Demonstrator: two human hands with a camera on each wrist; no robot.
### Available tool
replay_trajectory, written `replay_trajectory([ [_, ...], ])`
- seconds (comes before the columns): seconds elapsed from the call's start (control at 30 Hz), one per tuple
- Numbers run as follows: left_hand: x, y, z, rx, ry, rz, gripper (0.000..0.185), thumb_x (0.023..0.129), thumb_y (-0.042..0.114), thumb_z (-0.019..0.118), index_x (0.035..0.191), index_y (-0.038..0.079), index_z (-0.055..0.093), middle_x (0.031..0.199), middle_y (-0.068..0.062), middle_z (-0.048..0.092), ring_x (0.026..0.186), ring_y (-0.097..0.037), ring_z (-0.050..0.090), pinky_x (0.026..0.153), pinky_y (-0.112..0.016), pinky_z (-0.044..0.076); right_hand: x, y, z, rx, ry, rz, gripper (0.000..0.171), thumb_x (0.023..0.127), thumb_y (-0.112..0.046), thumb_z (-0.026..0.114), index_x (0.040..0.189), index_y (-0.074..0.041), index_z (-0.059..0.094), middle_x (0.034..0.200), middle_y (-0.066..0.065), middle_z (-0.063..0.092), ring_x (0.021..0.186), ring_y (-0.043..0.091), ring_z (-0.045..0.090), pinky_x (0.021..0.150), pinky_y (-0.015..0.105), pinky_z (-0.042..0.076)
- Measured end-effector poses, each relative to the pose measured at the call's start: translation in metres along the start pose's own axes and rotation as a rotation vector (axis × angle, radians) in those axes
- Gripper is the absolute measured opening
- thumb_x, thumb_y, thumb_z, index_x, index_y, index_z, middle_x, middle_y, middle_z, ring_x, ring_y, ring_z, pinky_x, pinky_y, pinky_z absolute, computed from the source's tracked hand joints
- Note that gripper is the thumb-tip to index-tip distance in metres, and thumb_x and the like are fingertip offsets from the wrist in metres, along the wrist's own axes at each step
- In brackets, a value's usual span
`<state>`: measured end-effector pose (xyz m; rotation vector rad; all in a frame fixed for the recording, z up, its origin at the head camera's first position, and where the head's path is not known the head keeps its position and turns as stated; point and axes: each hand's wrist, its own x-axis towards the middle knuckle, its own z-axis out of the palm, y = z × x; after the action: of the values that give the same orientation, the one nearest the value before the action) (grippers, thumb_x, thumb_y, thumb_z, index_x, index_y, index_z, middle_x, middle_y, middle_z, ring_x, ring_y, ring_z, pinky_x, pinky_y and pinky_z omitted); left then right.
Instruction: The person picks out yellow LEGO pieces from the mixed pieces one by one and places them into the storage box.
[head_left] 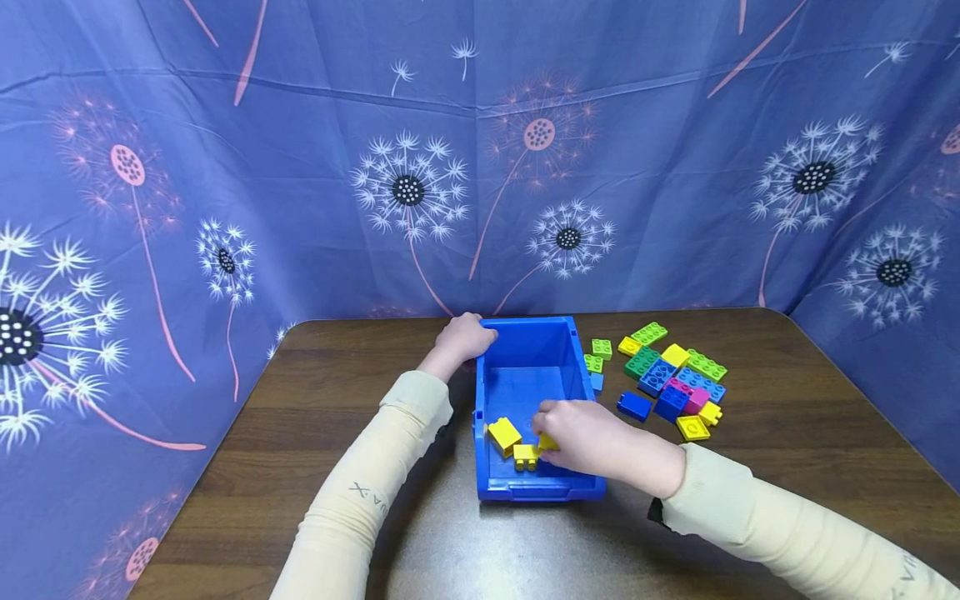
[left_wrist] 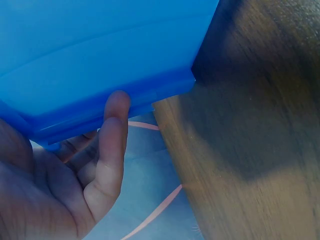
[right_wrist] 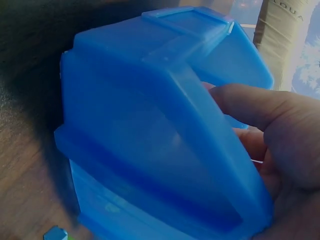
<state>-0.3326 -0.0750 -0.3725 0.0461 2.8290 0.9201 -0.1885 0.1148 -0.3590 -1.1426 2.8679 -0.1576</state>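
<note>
A blue plastic bin (head_left: 525,381) stands on the table with its low front facing me. My left hand (head_left: 467,335) grips the bin's far left corner; in the left wrist view its fingers (left_wrist: 111,150) curl at the rim. Over the right wall reaches my right hand (head_left: 581,433), pinching a yellow toy brick (head_left: 548,442) low inside the bin. Two other yellow bricks lie near the front left of the bin: a larger one (head_left: 505,435) and a smaller one (head_left: 525,457). In the right wrist view the bin wall (right_wrist: 150,135) hides the right fingertips.
To the right of the bin lies a loose group of toy bricks, among them a dark blue brick (head_left: 634,406), a green brick (head_left: 642,362) and a pink brick (head_left: 697,401). Light green bricks (head_left: 602,348) sit close to its right wall. A patterned curtain (head_left: 480,167) hangs behind the table.
</note>
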Motion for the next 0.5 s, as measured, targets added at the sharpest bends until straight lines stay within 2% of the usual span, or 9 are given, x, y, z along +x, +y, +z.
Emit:
replay_trajectory([
  [0.27, 0.0, 0.0004, -0.0004, 0.008, -0.002, -0.002, 0.035, 0.093, 0.034, 0.051, 0.112, 0.005, 0.056, 0.091, -0.014, 0.061, 0.066, -0.029, 0.068, 0.058, -0.039, 0.058, 0.0031, -0.0034, 0.0043, -0.047, -0.05, -0.021, 0.028, 0.075, -0.026, 0.079, 0.097, -0.01, 0.071, 0.083, 0.001, 0.064, 0.067, 0.009, 0.059, 0.063, 0.025, 0.056],
  [0.5, 0.0, 0.0005, -0.0006, -0.004, -0.012, -0.012, 0.038, 0.093, 0.034, 0.051, 0.118, 0.005, 0.055, 0.095, -0.015, 0.061, 0.071, -0.031, 0.069, 0.06, -0.04, 0.058, 0.0046, -0.005, 0.0074, -0.056, -0.09, -0.027, 0.027, 0.076, -0.027, 0.079, 0.097, -0.012, 0.071, 0.081, -0.001, 0.063, 0.064, 0.007, 0.055, 0.061, 0.022, 0.054],
])
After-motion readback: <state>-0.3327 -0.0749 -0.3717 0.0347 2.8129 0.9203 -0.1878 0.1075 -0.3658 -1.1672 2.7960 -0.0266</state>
